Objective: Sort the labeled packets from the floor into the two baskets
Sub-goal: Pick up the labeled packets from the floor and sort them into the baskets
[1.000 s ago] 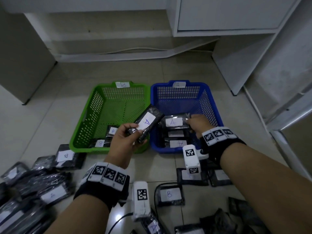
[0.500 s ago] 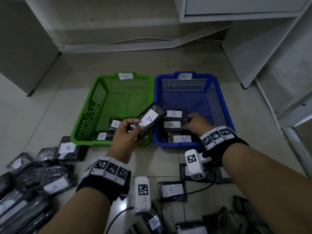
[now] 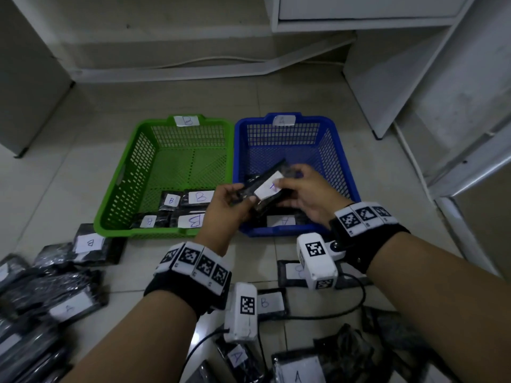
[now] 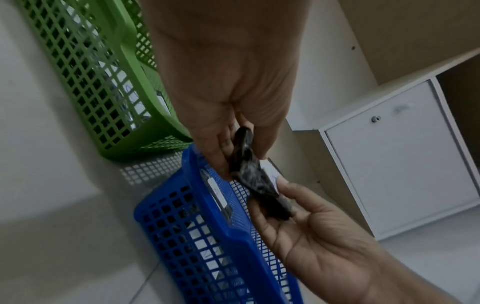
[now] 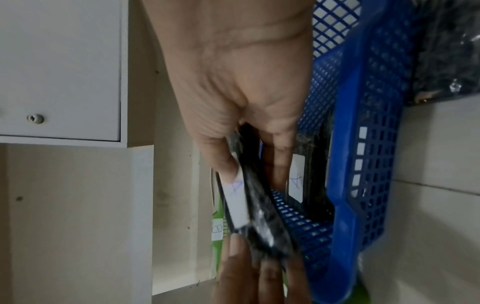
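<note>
A black packet (image 3: 265, 186) with a white "A" label hangs over the near left part of the blue basket (image 3: 345, 172), which is tagged A. My left hand (image 3: 229, 203) grips the packet's near end, and my right hand (image 3: 307, 194) pinches it at the label. In the left wrist view the packet (image 4: 249, 170) runs from my left hand (image 4: 241, 164) to my right hand (image 4: 311, 236). In the right wrist view my right hand (image 5: 254, 164) has its thumb on the label of the packet (image 5: 257, 205). The green basket (image 3: 116, 189), tagged B, holds several B packets (image 3: 197, 197).
An A packet (image 3: 280, 220) lies in the blue basket. Loose packets are piled on the floor at the left (image 3: 66, 308) and lie near my wrists (image 3: 269, 302) and at the bottom (image 3: 297, 374). A white cabinet (image 3: 387, 78) stands behind on the right.
My left hand has carried the A packet to the right, from between the baskets to over the blue one. My right hand has risen from the blue basket and taken hold of it.
</note>
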Demonstrator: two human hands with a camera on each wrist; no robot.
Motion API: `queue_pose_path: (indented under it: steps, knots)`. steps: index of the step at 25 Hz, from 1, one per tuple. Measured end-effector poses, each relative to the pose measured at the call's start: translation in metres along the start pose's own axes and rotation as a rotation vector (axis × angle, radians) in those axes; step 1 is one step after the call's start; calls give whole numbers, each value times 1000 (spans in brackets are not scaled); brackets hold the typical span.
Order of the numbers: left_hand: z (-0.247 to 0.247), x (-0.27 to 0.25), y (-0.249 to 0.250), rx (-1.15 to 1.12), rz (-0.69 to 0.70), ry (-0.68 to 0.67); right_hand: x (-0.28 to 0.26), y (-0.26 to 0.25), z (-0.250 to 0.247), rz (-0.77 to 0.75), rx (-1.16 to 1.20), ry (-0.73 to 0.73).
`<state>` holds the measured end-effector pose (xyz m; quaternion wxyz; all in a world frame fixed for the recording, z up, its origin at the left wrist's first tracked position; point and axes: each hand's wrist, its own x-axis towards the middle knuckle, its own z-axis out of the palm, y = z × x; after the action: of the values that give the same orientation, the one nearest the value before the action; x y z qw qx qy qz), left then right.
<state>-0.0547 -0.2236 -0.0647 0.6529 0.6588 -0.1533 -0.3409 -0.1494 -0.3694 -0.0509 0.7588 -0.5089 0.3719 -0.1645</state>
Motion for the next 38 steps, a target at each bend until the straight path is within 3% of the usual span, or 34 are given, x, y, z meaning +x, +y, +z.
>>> queue_pose_path:
  steps: [2, 3, 5, 7, 10, 13, 16, 19, 26, 29, 31, 32, 35, 38]
  knots:
    - [-2, -2, -2, 241, 75, -14, 3, -8, -9, -190, -159, 103]
    - [-6, -3, -3, 368, 120, -16, 5, -11, -14, -301, -369, 86]
    - [-16, -7, -7, 574, 204, -15, 9, -11, -16, -394, -883, -95]
    - [-24, -10, -13, 695, 266, -31, 11, 1, -10, -318, -1205, -289]
    - [-31, -13, -18, 753, 350, -64, 11, 25, -2, -251, -1206, -329]
    - [-38, -14, -21, 829, 423, -37, 13, 29, -8, -312, -1314, -122]
    - [-45, -11, -24, 860, 397, 3, 24, 28, -31, -14, -1313, 114]
    - [-48, -11, -25, 847, 369, -5, 30, 28, -37, 183, -1394, -41]
    - [-47, -15, -27, 862, 386, -2, -2, 16, -16, 98, -1364, -69]
    - [-40, -27, -31, 918, 634, 32, -32, 19, -23, -203, -1216, 150]
    - [-35, -41, -40, 926, 747, -71, -65, 34, -25, -494, -1046, 260]
    - [-33, -47, -47, 928, 719, -189, -81, 45, -25, -559, -1010, 249]
    - [-33, -59, -70, 1048, 402, -556, -103, 93, -35, -480, -1078, 101]
    - [-35, -65, -89, 1213, 209, -690, -99, 124, -47, -329, -1348, -47]
